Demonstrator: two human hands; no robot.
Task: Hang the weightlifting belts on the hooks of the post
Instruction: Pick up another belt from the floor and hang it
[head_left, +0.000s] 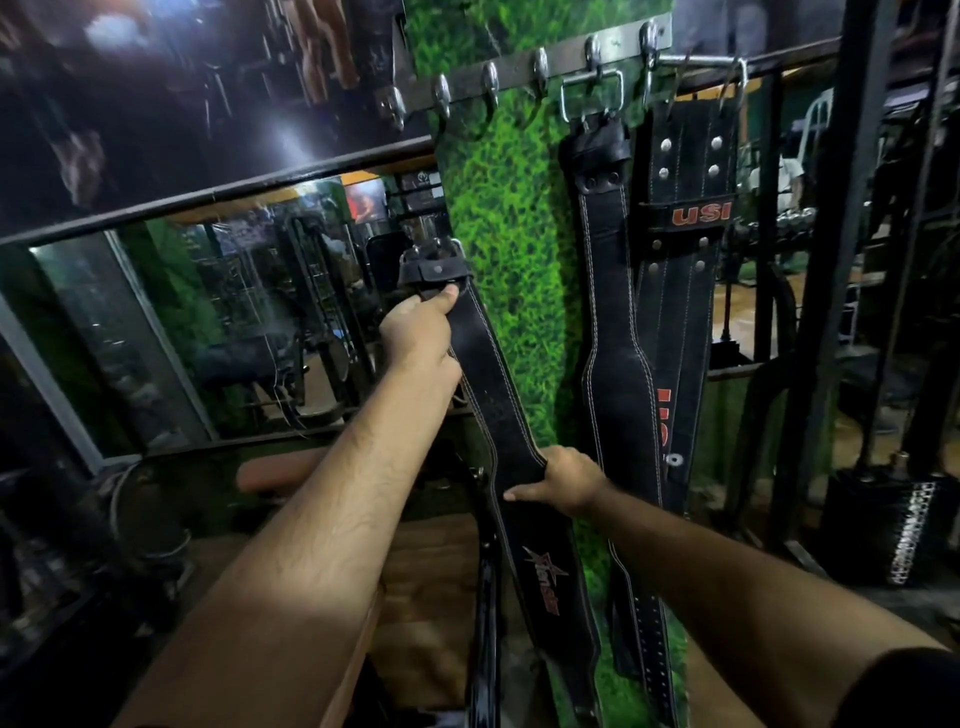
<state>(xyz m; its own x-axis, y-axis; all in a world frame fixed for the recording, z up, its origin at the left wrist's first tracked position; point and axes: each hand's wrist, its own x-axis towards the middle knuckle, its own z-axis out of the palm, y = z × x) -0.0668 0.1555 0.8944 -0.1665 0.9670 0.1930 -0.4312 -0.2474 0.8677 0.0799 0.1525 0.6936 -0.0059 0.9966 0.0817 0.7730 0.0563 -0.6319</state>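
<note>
A black leather belt (483, 374) with a red star logo runs from its buckle (434, 260) down across the grass-covered post (509, 218). My left hand (418, 327) grips it just below the buckle, well beneath the metal hook rail (524, 70). My right hand (563, 480) holds the belt's wide middle. Two more black belts hang on the post: one (610, 291) from a steel buckle on a hook, and a USI belt (685, 218) at the right. Several hooks on the rail's left part carry nothing.
A mirror (244, 312) fills the wall to the left of the post. A wooden bench top (415, 587) lies below my arms. Black metal rack uprights (826, 260) stand at the right, with a weight stack (904, 530) near the floor.
</note>
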